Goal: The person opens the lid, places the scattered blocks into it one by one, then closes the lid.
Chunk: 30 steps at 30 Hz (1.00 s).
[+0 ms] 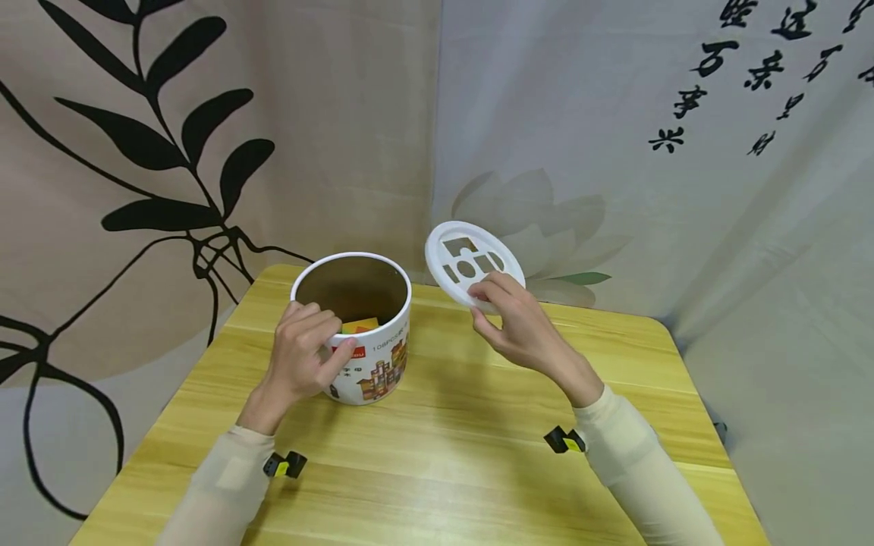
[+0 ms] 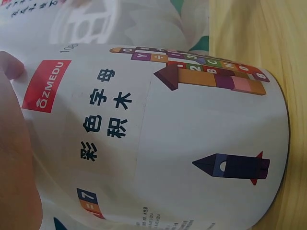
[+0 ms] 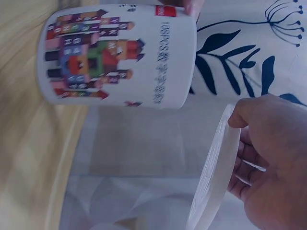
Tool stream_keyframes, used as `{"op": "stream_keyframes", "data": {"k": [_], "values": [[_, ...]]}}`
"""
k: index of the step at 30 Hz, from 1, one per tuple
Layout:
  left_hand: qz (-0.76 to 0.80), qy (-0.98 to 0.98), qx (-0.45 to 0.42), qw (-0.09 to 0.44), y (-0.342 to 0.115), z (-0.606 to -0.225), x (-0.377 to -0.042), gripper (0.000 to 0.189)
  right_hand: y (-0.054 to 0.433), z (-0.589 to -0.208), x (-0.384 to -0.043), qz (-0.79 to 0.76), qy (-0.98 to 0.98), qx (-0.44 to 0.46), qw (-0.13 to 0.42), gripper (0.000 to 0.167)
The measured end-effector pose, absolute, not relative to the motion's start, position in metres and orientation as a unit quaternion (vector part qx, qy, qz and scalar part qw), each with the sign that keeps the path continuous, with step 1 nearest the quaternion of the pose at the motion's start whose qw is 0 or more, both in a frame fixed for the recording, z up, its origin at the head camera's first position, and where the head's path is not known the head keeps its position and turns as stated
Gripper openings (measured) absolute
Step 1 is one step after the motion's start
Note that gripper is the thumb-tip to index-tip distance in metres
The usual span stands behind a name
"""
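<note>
A white printed bucket (image 1: 372, 368) stands upright on the table, its top uncovered. Coloured blocks (image 1: 359, 326) show low inside it; the rest of its inside is hidden. My left hand (image 1: 300, 353) grips the near-left rim, fingers over the edge and thumb on the outer wall. To the right, my right hand (image 1: 515, 322) pinches a round white lid (image 1: 444, 265) with cut-out shapes, held tilted above the table and apart from the bucket. In the right wrist view the lid (image 3: 216, 172) is seen edge-on, thumb on one face. Castle pictures and lettering cover the bucket (image 2: 168, 129).
The wooden table (image 1: 437, 470) reaches back to hanging cloths. A beige cloth (image 1: 341, 114) with dark leaves hangs at the left, a pale cloth (image 1: 580, 98) with black characters at the right. Small black devices (image 1: 285, 465) sit on both wrists.
</note>
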<state>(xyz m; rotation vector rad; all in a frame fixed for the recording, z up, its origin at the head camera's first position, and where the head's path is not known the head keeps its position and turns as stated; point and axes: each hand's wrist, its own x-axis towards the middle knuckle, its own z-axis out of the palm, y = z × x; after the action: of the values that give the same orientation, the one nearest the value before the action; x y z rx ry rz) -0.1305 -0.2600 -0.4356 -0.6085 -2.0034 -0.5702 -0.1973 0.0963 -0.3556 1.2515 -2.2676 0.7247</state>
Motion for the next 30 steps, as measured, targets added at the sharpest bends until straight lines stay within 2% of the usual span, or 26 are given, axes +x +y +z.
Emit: {"op": "stream_keyframes", "data": {"k": [4, 11, 21, 24, 30], "values": [[-0.234, -0.819, -0.248, 0.462, -0.260, -0.434, -0.130, 0.039, 0.077, -0.342, -0.200, 0.266, -0.800, 0.486, 0.229, 0.019], [-0.271, -0.816, -0.247, 0.447, -0.260, -0.432, -0.128, 0.027, 0.047, -0.333, -0.205, 0.269, -0.783, 0.524, 0.199, 0.020], [-0.368, -0.782, -0.196, 0.462, -0.281, -0.419, -0.126, 0.060, 0.011, -0.337, -0.203, 0.237, -0.771, 0.569, 0.161, 0.020], [-0.380, -0.797, -0.173, 0.437, -0.291, -0.416, -0.126, 0.067, -0.001, -0.339, -0.201, 0.224, -0.764, 0.587, 0.150, 0.020], [-0.382, -0.844, -0.136, 0.352, -0.303, -0.410, -0.125, 0.069, -0.016, -0.340, -0.198, 0.209, -0.756, 0.608, 0.125, 0.022]]}}
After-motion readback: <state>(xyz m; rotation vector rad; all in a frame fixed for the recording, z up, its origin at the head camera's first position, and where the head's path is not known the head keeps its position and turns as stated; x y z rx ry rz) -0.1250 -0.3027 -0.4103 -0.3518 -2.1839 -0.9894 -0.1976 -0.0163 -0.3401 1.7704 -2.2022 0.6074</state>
